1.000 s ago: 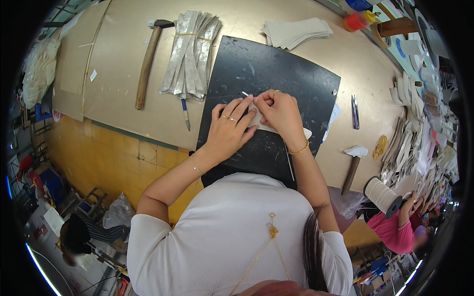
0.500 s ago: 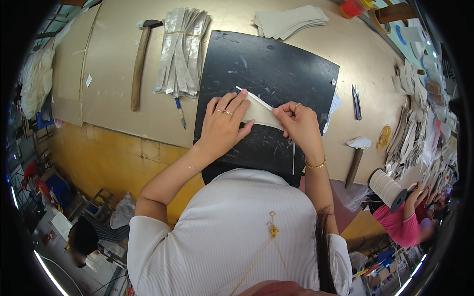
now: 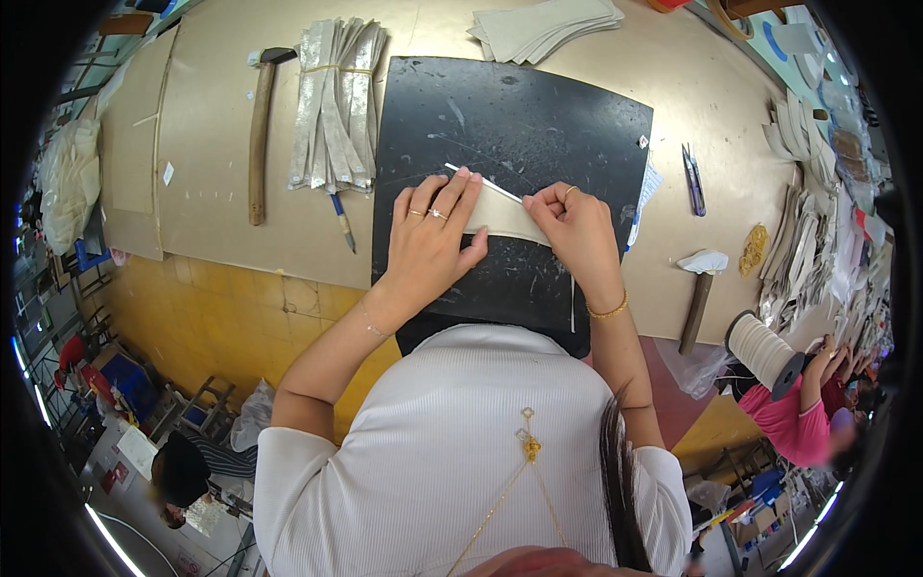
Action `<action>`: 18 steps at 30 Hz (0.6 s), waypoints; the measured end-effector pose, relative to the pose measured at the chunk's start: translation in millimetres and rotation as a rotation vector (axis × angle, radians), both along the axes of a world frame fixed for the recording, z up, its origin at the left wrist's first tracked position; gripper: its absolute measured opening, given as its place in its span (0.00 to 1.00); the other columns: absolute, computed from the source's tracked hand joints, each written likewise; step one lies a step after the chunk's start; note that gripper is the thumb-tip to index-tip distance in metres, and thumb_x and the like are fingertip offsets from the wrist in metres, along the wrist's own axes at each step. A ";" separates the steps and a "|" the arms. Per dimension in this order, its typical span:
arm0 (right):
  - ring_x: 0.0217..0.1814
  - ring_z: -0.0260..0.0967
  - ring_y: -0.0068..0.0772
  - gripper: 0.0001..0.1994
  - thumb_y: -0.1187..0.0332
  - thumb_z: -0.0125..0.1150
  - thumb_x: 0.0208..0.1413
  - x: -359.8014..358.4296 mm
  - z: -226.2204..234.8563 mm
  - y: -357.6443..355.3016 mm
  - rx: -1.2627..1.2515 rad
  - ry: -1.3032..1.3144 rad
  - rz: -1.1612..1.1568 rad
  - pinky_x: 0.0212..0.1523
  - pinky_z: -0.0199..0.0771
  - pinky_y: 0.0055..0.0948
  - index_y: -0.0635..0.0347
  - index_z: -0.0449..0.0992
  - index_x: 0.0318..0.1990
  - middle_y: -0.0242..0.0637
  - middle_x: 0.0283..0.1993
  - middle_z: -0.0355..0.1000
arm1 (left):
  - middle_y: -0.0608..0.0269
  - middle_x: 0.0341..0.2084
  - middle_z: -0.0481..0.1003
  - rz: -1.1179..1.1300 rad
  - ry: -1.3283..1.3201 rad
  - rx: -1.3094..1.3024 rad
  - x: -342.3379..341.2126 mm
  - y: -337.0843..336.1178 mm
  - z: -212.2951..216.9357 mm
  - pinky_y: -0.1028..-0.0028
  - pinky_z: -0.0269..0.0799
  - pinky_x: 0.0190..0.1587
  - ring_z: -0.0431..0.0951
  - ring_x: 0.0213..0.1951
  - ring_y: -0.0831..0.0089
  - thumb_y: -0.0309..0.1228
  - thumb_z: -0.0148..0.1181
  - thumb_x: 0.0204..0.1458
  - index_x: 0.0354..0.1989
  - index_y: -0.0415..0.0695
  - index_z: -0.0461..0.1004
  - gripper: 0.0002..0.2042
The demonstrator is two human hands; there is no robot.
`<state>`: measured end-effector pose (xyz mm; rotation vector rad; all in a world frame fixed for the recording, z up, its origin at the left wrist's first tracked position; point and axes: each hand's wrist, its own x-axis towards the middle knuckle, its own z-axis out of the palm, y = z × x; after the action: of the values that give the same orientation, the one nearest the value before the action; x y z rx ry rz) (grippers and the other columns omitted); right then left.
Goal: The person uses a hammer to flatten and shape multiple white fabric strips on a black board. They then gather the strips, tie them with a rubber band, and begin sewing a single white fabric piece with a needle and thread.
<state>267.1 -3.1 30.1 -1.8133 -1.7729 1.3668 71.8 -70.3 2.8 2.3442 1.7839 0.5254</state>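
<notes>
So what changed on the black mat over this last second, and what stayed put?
The right hand, close against the left a second ago, has slid rightward along the pale strip and now pinches its right part. The left hand still presses flat on the strip's left part. Nothing was let go. The black mat, long-handled hammer and silver bundle have not moved.

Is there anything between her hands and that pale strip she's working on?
Nothing visible. The left hand lies flat on the pale strip, and the right hand pinches its other end. The strip rests on the black mat, with the hammers and bundles off to the sides.
</notes>
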 end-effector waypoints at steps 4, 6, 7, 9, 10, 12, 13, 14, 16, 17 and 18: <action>0.22 0.70 0.21 0.13 0.62 0.66 0.56 2.2 -10.3 -4.1 0.052 0.012 0.004 0.25 0.67 0.23 0.67 0.81 0.33 0.37 0.22 0.75 | 0.58 0.55 0.71 -0.001 0.007 -0.010 1.6 1.3 3.1 0.58 0.62 0.58 0.67 0.56 0.60 0.37 0.66 0.46 0.58 0.41 0.72 0.29; 0.22 0.70 0.22 0.13 0.62 0.66 0.55 1.5 -8.7 -3.9 0.056 0.009 0.017 0.25 0.68 0.23 0.67 0.81 0.33 0.37 0.22 0.76 | 0.58 0.55 0.71 -0.008 0.039 -0.007 2.5 1.4 4.1 0.58 0.63 0.57 0.68 0.55 0.60 0.37 0.66 0.46 0.58 0.41 0.72 0.29; 0.22 0.70 0.23 0.13 0.63 0.66 0.55 1.0 -8.2 -3.8 0.059 0.008 0.024 0.25 0.68 0.24 0.67 0.81 0.33 0.37 0.22 0.76 | 0.57 0.55 0.71 -0.013 0.068 -0.003 3.2 1.2 4.1 0.58 0.63 0.57 0.68 0.55 0.60 0.36 0.66 0.46 0.59 0.41 0.72 0.29; 0.22 0.71 0.23 0.13 0.63 0.66 0.55 0.3 -7.2 -3.9 0.063 0.005 0.024 0.26 0.69 0.24 0.67 0.81 0.33 0.38 0.22 0.75 | 0.57 0.56 0.70 -0.023 0.107 -0.014 3.6 0.9 4.7 0.58 0.64 0.57 0.68 0.55 0.60 0.36 0.65 0.48 0.60 0.41 0.71 0.29; 0.22 0.71 0.24 0.13 0.63 0.66 0.55 0.0 -6.8 -4.0 0.065 0.004 0.024 0.26 0.69 0.24 0.67 0.81 0.33 0.38 0.22 0.75 | 0.57 0.57 0.69 -0.029 0.118 -0.029 3.5 0.9 5.4 0.58 0.63 0.57 0.67 0.56 0.59 0.36 0.65 0.48 0.61 0.42 0.70 0.29; 0.21 0.71 0.24 0.13 0.63 0.66 0.55 -0.1 -7.7 -4.9 0.077 0.003 0.022 0.26 0.69 0.25 0.67 0.81 0.33 0.38 0.21 0.75 | 0.56 0.59 0.68 -0.041 0.140 -0.043 3.6 0.5 6.4 0.57 0.63 0.57 0.67 0.56 0.58 0.37 0.64 0.50 0.62 0.45 0.69 0.29; 0.21 0.71 0.25 0.13 0.63 0.66 0.55 -0.3 -8.0 -5.2 0.083 0.002 0.021 0.26 0.69 0.25 0.67 0.81 0.32 0.38 0.21 0.75 | 0.55 0.59 0.68 -0.046 0.153 -0.042 4.0 0.2 6.8 0.56 0.64 0.57 0.67 0.56 0.58 0.37 0.64 0.50 0.63 0.48 0.70 0.28; 0.23 0.73 0.29 0.12 0.64 0.66 0.55 -1.1 -6.4 -4.7 0.080 -0.007 0.024 0.28 0.71 0.27 0.67 0.81 0.32 0.40 0.22 0.76 | 0.55 0.59 0.67 -0.052 0.166 -0.041 4.4 -0.1 7.2 0.56 0.64 0.57 0.67 0.56 0.57 0.38 0.64 0.51 0.63 0.50 0.70 0.28; 0.25 0.77 0.36 0.10 0.66 0.65 0.55 -2.8 -1.7 -3.2 0.072 -0.026 0.028 0.31 0.74 0.32 0.66 0.80 0.32 0.43 0.24 0.77 | 0.52 0.59 0.67 -0.063 0.167 -0.039 5.7 -1.2 7.1 0.55 0.65 0.56 0.67 0.56 0.55 0.39 0.65 0.50 0.63 0.56 0.70 0.28; 0.25 0.77 0.37 0.10 0.66 0.65 0.54 -2.9 -1.3 -3.4 0.065 -0.029 0.026 0.31 0.74 0.32 0.66 0.80 0.31 0.43 0.24 0.77 | 0.51 0.59 0.66 -0.068 0.168 -0.038 6.5 -1.6 7.1 0.55 0.65 0.56 0.67 0.56 0.54 0.39 0.65 0.50 0.63 0.59 0.70 0.29; 0.25 0.77 0.37 0.10 0.67 0.66 0.54 -3.3 -1.0 -3.3 0.060 -0.031 0.025 0.31 0.74 0.32 0.66 0.80 0.31 0.43 0.23 0.77 | 0.49 0.59 0.66 -0.073 0.166 -0.024 7.8 -1.7 7.3 0.55 0.66 0.56 0.67 0.56 0.53 0.39 0.66 0.48 0.63 0.61 0.71 0.29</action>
<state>263.8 -6.4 29.1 -1.7967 -1.8383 1.2865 79.5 -72.1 10.2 2.4911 1.7513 0.3055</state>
